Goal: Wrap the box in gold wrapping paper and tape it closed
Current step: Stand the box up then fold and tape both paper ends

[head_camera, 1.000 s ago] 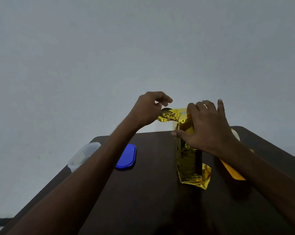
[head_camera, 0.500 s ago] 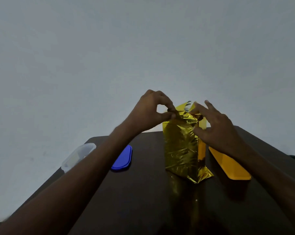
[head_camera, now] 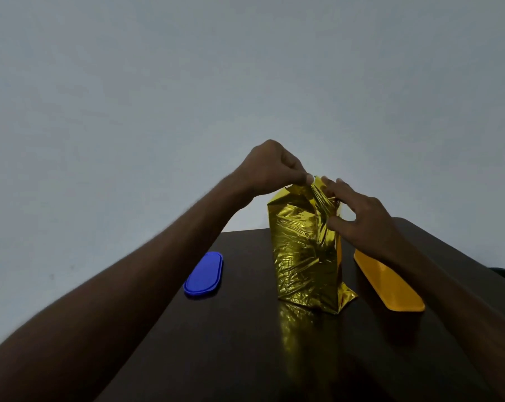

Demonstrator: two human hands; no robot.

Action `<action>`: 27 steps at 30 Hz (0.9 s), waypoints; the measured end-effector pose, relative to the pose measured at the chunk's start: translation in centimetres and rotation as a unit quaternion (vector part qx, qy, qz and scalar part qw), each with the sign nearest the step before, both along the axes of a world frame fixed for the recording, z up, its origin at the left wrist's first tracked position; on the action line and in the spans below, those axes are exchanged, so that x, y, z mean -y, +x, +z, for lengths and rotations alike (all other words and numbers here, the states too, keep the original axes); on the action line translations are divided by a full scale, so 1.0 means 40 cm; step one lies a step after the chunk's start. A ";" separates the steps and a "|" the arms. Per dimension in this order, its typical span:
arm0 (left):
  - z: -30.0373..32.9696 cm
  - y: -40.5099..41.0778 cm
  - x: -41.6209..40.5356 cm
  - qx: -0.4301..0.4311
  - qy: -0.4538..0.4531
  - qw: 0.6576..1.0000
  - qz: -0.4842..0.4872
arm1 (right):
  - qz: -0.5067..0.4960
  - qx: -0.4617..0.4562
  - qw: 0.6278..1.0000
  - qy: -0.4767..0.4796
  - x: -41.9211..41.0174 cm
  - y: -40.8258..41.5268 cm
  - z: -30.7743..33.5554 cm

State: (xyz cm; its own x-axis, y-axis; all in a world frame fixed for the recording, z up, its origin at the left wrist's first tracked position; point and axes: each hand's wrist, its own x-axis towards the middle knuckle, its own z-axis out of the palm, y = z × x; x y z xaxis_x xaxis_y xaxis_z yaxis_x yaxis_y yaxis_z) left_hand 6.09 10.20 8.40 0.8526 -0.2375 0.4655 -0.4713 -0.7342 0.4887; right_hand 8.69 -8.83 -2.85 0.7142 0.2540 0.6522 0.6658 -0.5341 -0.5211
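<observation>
A tall box covered in crinkled gold wrapping paper [head_camera: 303, 250] stands upright on the dark table [head_camera: 245, 343]. My left hand [head_camera: 270, 169] pinches the paper's top edge between thumb and fingers. My right hand [head_camera: 361, 219] is at the upper right side of the box, fingers spread, thumb and fingertips touching the paper near the top fold. Loose gold paper flares out at the bottom right corner. The box itself is hidden under the paper. No tape is visible.
A blue oval lid [head_camera: 204, 275] lies on the table to the left of the box. A yellow oblong tray [head_camera: 390, 285] lies to the right, partly under my right forearm. A plain pale wall rises behind the table.
The box has turned so a wide gold face shows toward me. My left hand moved right to the top edge and pinches it. The clear container at the left has left the view.
</observation>
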 end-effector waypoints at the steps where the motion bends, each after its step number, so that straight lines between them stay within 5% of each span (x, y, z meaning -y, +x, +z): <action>1: 0.000 -0.001 0.002 0.003 0.008 1.000 0.001 | 0.010 -0.001 1.000 0.008 0.003 0.005 0.000; 6: 0.031 -0.025 -0.010 0.029 0.054 0.998 -0.035 | 0.042 -0.009 0.998 0.036 0.016 0.015 0.003; 11: 0.010 -0.015 -0.032 0.019 0.242 0.970 -0.033 | 0.047 -0.022 0.998 0.044 0.016 0.020 0.000; 16: 0.003 0.018 -0.015 0.141 0.142 0.978 -0.062 | 0.053 -0.007 0.998 0.038 0.015 0.027 0.003; 27: 0.021 0.044 -0.016 0.087 0.081 0.989 -0.083 | 0.091 -0.012 0.994 0.053 0.015 0.047 0.003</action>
